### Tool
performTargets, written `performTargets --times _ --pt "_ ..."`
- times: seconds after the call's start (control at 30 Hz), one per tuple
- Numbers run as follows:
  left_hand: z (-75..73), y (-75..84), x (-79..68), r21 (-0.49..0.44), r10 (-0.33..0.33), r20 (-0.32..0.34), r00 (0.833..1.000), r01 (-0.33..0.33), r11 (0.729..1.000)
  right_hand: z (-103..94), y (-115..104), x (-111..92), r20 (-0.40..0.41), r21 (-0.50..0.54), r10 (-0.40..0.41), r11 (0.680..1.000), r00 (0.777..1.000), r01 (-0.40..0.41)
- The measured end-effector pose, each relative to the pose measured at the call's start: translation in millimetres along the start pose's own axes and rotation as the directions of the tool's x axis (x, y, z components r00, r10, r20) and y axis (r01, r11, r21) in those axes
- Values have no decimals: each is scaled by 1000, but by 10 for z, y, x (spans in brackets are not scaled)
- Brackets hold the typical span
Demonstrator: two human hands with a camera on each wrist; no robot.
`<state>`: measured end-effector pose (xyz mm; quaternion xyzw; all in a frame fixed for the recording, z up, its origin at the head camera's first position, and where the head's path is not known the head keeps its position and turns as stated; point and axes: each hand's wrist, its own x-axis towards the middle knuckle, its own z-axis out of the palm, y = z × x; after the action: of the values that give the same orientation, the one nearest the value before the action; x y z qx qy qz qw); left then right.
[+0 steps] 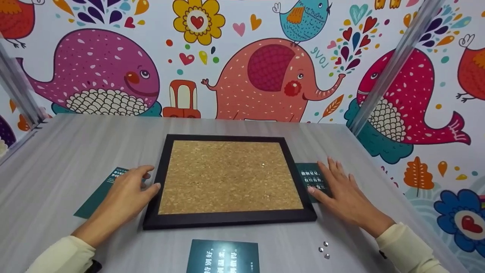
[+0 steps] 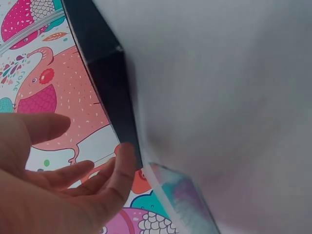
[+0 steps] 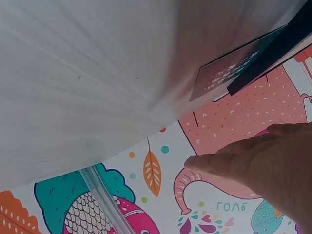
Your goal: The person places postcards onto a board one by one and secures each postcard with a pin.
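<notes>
A cork board (image 1: 231,178) with a black frame (image 1: 227,219) lies flat on the table. My left hand (image 1: 127,193) is at the frame's left side, above a dark green card (image 1: 96,197), with fingers loosely bent and nothing held. In the left wrist view, the same hand (image 2: 73,180) has its fingers near the black frame edge (image 2: 112,83); touching or not, I cannot tell. On the other side, my right hand (image 1: 343,193) hovers over or rests on another green card (image 1: 312,178) with white writing, fingers extended. That hand (image 3: 258,165) holds nothing in the right wrist view.
A third green card (image 1: 223,258) with white writing lies in front of the board, cut off by the view's bottom. Three small silver studs (image 1: 324,249) sit at front right. A patterned wall (image 1: 265,83) with cartoon animals borders the grey table (image 1: 94,140).
</notes>
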<state>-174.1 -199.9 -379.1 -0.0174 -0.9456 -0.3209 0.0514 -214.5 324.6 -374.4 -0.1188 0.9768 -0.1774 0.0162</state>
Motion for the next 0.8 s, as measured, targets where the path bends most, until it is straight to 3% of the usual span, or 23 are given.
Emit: performTargets --times 0.43,0.8 --pt "128 32 104 -59 -13 -12 1000 12 998 68 23 43 -23 -14 20 1000 1000 -20" --pt "93 -2 219 -1 -47 23 999 47 999 128 29 114 8 -9 50 999 999 -50"
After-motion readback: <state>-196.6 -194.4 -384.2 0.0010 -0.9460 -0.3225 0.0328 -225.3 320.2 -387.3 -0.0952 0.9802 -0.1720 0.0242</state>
